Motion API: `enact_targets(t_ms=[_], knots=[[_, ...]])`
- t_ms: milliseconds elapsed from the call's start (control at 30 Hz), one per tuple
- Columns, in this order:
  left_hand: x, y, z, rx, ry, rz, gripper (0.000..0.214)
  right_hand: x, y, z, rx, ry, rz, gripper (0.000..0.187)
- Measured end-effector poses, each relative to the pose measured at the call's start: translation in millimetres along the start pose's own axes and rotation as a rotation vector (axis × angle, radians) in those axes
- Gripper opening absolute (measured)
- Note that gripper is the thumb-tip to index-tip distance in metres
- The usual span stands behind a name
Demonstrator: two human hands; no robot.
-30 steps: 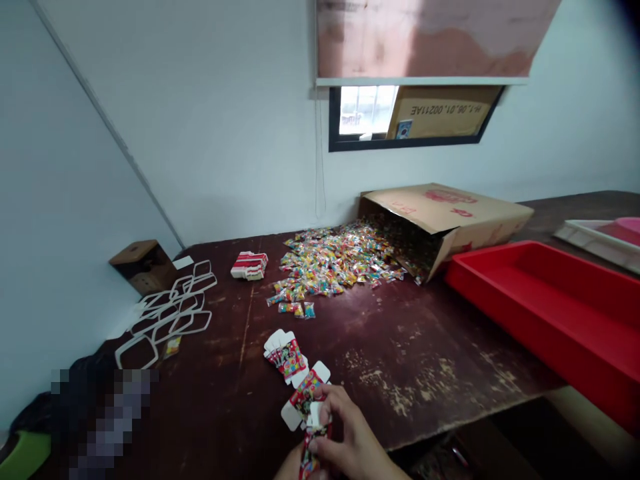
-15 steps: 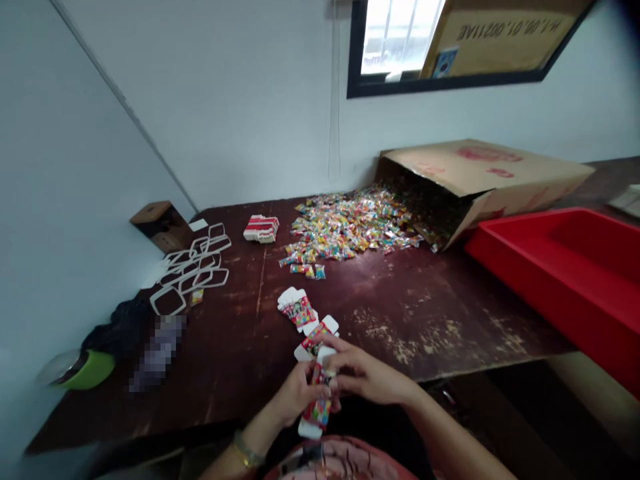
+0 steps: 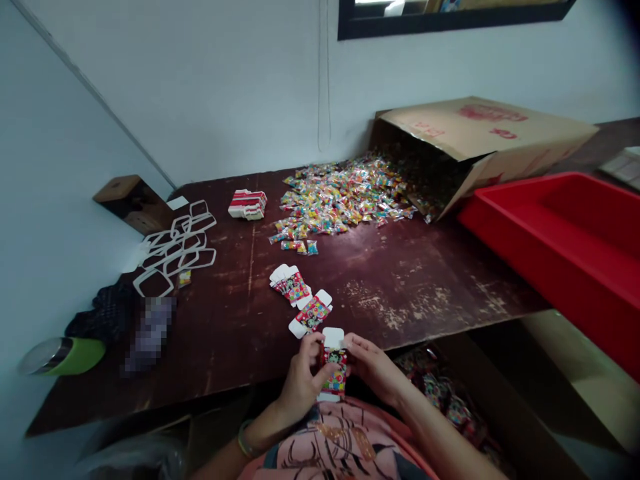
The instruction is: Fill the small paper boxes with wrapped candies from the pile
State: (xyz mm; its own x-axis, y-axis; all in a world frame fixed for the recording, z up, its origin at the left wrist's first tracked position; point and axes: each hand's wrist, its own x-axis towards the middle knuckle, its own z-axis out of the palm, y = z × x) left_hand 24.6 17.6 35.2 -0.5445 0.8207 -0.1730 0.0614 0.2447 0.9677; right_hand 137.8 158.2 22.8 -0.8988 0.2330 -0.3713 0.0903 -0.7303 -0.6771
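A small printed candy box (image 3: pixel 334 371), red with colourful pictures and a raised white end flap, is held upright in front of my body. My left hand (image 3: pixel 299 377) grips its left side, thumb across the front. My right hand (image 3: pixel 369 363) closes on its upper right edge near the white flap. Just beyond my hands, a flat printed carton (image 3: pixel 313 313) lies on the table. Behind it is a fanned stack of similar flat cartons (image 3: pixel 291 285). Farther back, a heap of small wrapped candies (image 3: pixel 345 200) spreads over the table.
The candies spill from a cardboard box (image 3: pixel 500 127) on its side. A red tray (image 3: pixel 540 247) stands at right. On the left are white frames (image 3: pixel 175 247), a brown box (image 3: pixel 135 203) and a green-sided container (image 3: pixel 80 355). A red-and-white stack (image 3: pixel 248 204) sits near the wall.
The candy box has turned more upright and its front faces me. My right hand has shifted to its right edge. The view has tilted downward.
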Motion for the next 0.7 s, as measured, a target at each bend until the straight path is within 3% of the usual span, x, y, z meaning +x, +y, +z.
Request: enact_targets(t_ms=[133,200,267,367,433,500,633,700], knots=[[-11,-1,-7.4,0.221,-0.145,0.054,0.02,7,-6,-10,-0.014,-0.099,0.236,0.026],[-13,-1,-7.9,0.19,-0.127,0.052,0.017,10,-10,-9,-0.129,-0.138,0.273,0.027],[-11,-2,-5.1,0.021,-0.075,-0.026,0.022,11,-15,-3,-0.306,-0.18,0.245,0.022],[-4,-8,2.2,-0.403,-0.086,-0.25,0.053,6,-20,13,-0.646,-0.231,0.025,0.016],[1,-13,5.4,-0.652,-0.134,-0.392,0.061,1,-21,23,-0.794,-0.231,-0.127,0.024],[3,-17,5.1,-0.797,-0.156,-0.479,0.059,0,-20,26,-0.831,-0.227,-0.159,0.036],[1,-18,-3.9,-0.945,-0.283,-0.489,0.058,9,-15,16,-0.768,-0.242,-0.055,0.034],[0,-19,-8.0,-0.963,-0.352,-0.437,0.06,12,-12,10,-0.782,-0.208,-0.085,0.029]])
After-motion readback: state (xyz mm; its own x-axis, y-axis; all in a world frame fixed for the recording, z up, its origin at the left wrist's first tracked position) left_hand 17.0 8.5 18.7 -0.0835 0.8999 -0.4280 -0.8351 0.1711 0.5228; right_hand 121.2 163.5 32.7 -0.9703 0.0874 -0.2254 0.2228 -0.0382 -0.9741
